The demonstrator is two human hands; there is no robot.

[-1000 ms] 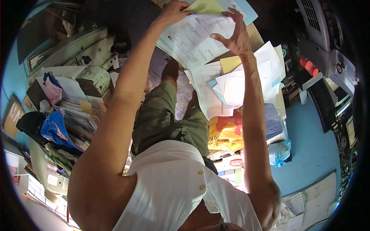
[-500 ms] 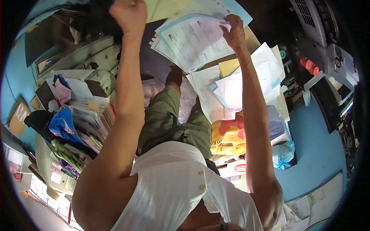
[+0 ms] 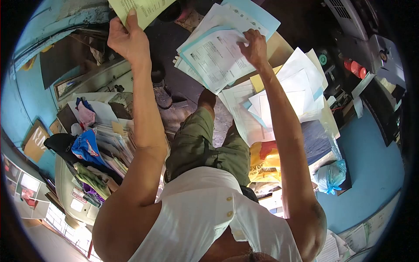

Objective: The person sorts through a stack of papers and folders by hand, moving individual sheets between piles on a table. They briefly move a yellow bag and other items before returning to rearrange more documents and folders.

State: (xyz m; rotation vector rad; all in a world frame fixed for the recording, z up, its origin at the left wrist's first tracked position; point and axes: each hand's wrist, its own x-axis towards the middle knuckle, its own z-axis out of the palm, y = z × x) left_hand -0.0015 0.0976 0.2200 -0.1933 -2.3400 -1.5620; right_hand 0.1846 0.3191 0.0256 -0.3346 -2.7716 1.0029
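Note:
My left hand (image 3: 130, 40) is raised at the top left and pinches a pale yellow-green printed sheet (image 3: 146, 9), thumb on top. My right hand (image 3: 254, 47) is closed at the right edge of a printed sheet with a light blue border (image 3: 214, 56), which lies uppermost on a fanned pile of papers. Behind it, a pale blue sheet (image 3: 266, 19) sticks out. Just below my right hand lie more loose white papers (image 3: 283, 96) and a yellow piece (image 3: 257, 83), partly covered by my forearm.
On the left stands a stack of folders and papers (image 3: 113, 142), with a blue cloth (image 3: 86, 146) and a black cap (image 3: 59, 144) beside it. A yellow plastic bag (image 3: 264, 163) and a tied blue bag (image 3: 331, 177) sit at the right. A monitor (image 3: 377, 109) stands farther right.
My left hand has moved left and down, carrying the yellow-green sheet away from the pile. My right hand stays at the printed sheet's edge. The view has shifted slightly.

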